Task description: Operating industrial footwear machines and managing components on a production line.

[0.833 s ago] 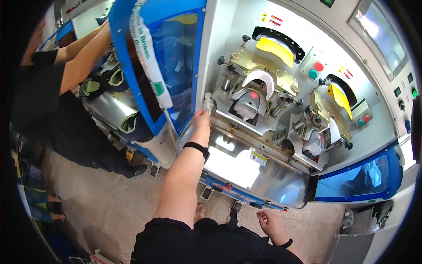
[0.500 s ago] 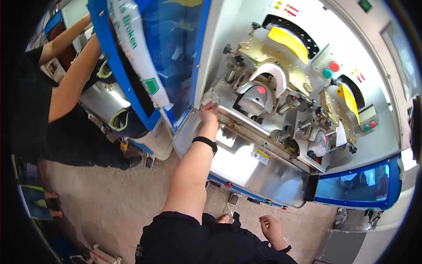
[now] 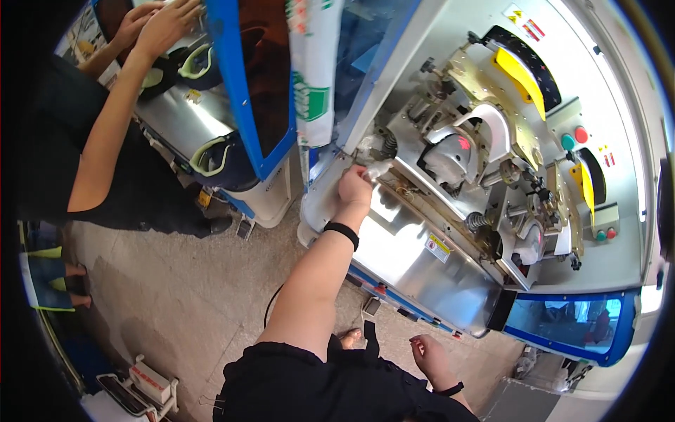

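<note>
My left hand (image 3: 355,187) reaches to the machine's front ledge, its fingers closed on a small crumpled whitish rag (image 3: 380,169). Just beyond stands a machine station with a rounded grey mould block (image 3: 448,160), marked in red. A white curved pad (image 3: 494,128) arches over that block. Farther right, a second grey mould block (image 3: 529,245) sits beside another white pad. My right hand (image 3: 432,357) hangs low near my body, away from the machine, with its fingers curled in and nothing visible in them.
A blue-framed door (image 3: 260,91) with a hanging white-and-green plastic strip (image 3: 314,84) stands at left. Past it, a co-worker's hands (image 3: 165,28) are at another machine holding dark shoe uppers (image 3: 219,163). A sloped metal apron (image 3: 415,243) fronts my machine; red and green buttons (image 3: 574,138) are inside.
The view has shifted, so the machine sits farther right. My left hand has drawn the whitish rag along the ledge's left end. My right hand stays low. The co-worker's hands show more.
</note>
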Motion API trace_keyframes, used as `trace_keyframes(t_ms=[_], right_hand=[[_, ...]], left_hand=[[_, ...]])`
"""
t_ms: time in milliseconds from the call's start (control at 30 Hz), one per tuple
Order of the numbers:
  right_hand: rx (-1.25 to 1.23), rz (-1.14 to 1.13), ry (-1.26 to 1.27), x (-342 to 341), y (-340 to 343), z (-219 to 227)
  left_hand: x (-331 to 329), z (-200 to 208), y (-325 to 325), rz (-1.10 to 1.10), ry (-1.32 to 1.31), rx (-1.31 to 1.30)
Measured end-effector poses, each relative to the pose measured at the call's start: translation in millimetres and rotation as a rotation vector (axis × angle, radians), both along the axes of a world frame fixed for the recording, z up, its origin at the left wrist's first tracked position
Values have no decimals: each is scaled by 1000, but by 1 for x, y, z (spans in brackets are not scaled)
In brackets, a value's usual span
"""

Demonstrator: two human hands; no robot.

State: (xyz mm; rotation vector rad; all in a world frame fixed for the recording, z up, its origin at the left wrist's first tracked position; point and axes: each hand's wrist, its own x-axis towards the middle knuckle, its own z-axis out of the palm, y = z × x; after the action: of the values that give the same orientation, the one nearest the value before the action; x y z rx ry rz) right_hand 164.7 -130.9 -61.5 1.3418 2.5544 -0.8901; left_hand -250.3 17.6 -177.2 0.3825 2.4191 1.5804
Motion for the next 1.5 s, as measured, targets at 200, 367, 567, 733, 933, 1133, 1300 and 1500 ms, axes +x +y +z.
trace_keyframes(t_ms=[200, 367, 567, 733, 933, 1133, 1300, 1500], right_hand=[[12, 83, -69, 4, 5, -13], [-29, 110, -130, -15, 4, -14], [-59, 151, -113, -35, 4, -17], [173, 187, 28, -61, 32, -16], [355, 294, 186, -123, 107, -42], [348, 314, 112, -124, 135, -74], [281, 252, 113, -111, 143, -80], [271, 251, 148, -107, 148, -73]], left_hand=[[8, 4, -7, 2, -82, 223], [-3, 28, -8, -80, 171, 125], [-20, 30, 15, -280, 208, -115], [2, 38, 2, -188, 521, 112], [-30, 37, 31, -355, 379, 291], [-71, 25, 106, -502, 251, 575], [-93, 8, 162, -662, -574, 976], [-110, 18, 189, -789, -461, 806]])
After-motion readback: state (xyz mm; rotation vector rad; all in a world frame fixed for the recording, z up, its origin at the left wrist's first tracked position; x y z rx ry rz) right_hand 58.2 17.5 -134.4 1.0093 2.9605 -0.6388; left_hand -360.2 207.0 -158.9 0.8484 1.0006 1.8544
